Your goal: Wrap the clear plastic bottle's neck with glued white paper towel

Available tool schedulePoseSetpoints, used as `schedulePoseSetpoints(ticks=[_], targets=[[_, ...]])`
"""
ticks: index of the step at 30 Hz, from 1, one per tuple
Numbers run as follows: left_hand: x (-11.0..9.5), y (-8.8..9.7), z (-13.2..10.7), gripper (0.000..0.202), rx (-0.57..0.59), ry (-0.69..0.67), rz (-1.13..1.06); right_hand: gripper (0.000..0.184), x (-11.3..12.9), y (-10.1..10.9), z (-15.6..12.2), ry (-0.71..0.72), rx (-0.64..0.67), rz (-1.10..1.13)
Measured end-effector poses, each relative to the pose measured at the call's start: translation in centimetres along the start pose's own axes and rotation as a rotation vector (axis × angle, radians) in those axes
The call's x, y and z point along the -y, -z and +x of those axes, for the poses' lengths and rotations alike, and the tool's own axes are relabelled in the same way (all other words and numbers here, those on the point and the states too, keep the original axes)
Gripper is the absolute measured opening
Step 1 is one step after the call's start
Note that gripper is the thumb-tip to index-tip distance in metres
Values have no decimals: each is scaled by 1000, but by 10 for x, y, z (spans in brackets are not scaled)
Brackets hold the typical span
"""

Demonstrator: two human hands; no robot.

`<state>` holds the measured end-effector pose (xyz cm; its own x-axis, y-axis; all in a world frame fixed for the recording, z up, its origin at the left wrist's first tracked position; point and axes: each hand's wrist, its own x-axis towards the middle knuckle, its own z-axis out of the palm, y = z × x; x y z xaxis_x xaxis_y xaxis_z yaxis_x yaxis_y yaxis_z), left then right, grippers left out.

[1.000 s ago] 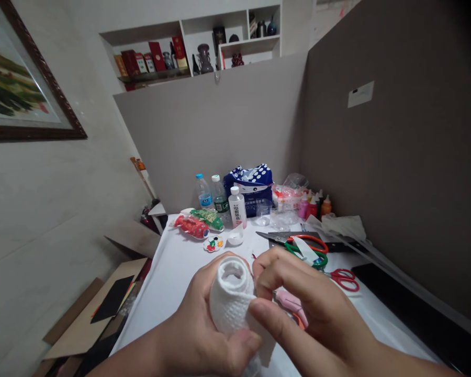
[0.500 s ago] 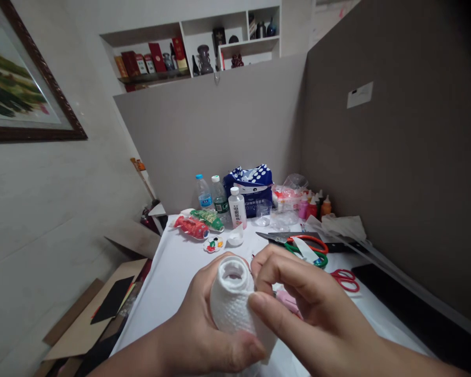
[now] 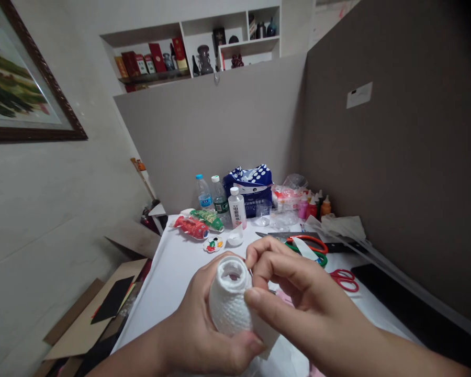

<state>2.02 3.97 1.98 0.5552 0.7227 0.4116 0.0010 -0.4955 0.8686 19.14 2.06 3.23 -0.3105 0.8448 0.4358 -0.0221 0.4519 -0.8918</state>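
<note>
A bottle wrapped in white, dimpled sheet material [image 3: 231, 306] stands tilted toward me, its round open mouth facing up. My left hand [image 3: 208, 324] is wrapped round its body, with the thumb across the near side. At the right of the neck, my right hand [image 3: 298, 298] has its thumb and forefinger closed on the white wrapping. What lies between those fingertips is mostly hidden. Below the right hand, part of a pink thing shows on the white-covered table [image 3: 153, 309].
Behind my hands lie red-and-green-handled scissors [image 3: 306, 245], small red scissors [image 3: 344, 280], a paint palette [image 3: 213, 244] and red and green fish-shaped items [image 3: 194, 228]. Farther back stand bottles [image 3: 237, 208], a blue bag [image 3: 253, 191] and paint bottles [image 3: 325, 207]. Grey panels [image 3: 220, 125] enclose the table.
My right fingers have shifted slightly up and to the left along the bottle's neck. The bottle has tipped a little, while my left hand keeps nearly the same hold.
</note>
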Motion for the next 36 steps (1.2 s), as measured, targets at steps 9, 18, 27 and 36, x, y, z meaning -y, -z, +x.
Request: schedulePoseSetpoints(ticks=[9,18,27,36], targets=[[4,1,-3,39,-39,19,53,29,-18,5,9,-187,79,568],[-4,-2,2,37,-25,-29,131,36,2,-1,6,-204,14,140],[3,2,-2,41,-43,4,137,39,-12,5,19,-229,114,431],[-4,1,-4,38,-88,54,177,26,-27,23,16,-143,-95,418]])
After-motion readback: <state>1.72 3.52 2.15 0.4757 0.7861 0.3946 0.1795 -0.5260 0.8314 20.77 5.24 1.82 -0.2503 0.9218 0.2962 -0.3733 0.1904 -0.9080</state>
